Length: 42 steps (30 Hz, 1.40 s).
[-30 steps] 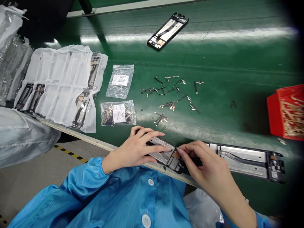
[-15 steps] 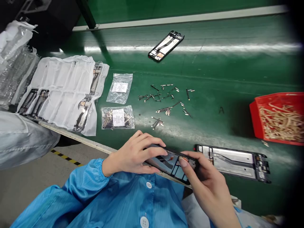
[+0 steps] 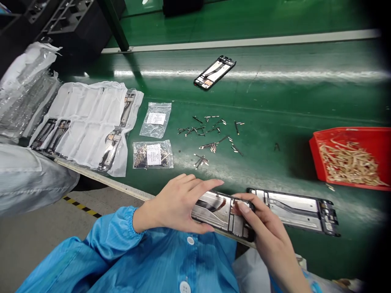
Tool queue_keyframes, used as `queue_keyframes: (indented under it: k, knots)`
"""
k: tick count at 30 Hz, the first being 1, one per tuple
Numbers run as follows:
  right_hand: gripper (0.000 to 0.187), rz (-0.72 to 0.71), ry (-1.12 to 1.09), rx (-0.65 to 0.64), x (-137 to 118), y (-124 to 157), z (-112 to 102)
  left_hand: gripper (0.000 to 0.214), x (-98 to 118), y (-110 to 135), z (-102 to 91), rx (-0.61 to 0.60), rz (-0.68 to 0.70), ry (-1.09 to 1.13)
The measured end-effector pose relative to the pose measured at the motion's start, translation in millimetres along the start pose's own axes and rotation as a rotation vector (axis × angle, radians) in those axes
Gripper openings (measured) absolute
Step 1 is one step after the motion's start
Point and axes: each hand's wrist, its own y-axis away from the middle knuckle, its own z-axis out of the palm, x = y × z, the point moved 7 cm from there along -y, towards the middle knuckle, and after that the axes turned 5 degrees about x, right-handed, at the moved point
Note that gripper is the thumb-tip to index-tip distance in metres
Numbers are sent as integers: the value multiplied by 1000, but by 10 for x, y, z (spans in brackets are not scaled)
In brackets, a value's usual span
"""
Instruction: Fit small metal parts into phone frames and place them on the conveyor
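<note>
My left hand point(image 3: 180, 201) and my right hand point(image 3: 259, 221) together grip a phone frame point(image 3: 220, 211), a black-edged metal plate, held over the near edge of the green belt point(image 3: 275, 101). The left fingers wrap its left end. The right thumb presses on its right end. A second phone frame point(image 3: 297, 209) lies flat on the belt just right of my hands. Several small metal strips point(image 3: 210, 136) are scattered on the belt beyond them.
Two clear bags point(image 3: 153, 154) of parts lie left of the strips. White wrapping point(image 3: 82, 118) covers more frames at the left. A red bin point(image 3: 351, 156) of strips stands at the right. Another frame point(image 3: 214, 72) lies far back. A grey-sleeved person point(image 3: 27, 175) is at the left.
The held frame has been tilted flatter so its metal face shows, and my right thumb now rests on its right end. The view has tipped upward.
</note>
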Motion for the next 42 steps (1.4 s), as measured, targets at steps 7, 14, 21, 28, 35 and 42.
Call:
queue_keyframes:
  k: [7, 14, 21, 28, 35, 42]
  knots:
    - [14, -680, 339, 127, -484, 60, -143, 95, 19, -5, -50, -27, 51, 11]
    - [26, -952, 468, 112, -674, 159, -57, 52, 37, -19, -152, 179, 13, 35]
    - [28, -1025, 390, 49, -668, 157, -1, 19, -60, 29, -107, 498, -29, 100]
    - [24, -833, 319, 106, -560, 130, 24, 45, -322, 188, 258, 392, -137, -78]
    - [36, -561, 205, 129, -227, -11, -65, 35, -349, 274, 395, 270, -15, -136]
    - [49, -784, 358, 548, -403, 224, -431, 38, -574, -858, -155, 322, -165, 242]
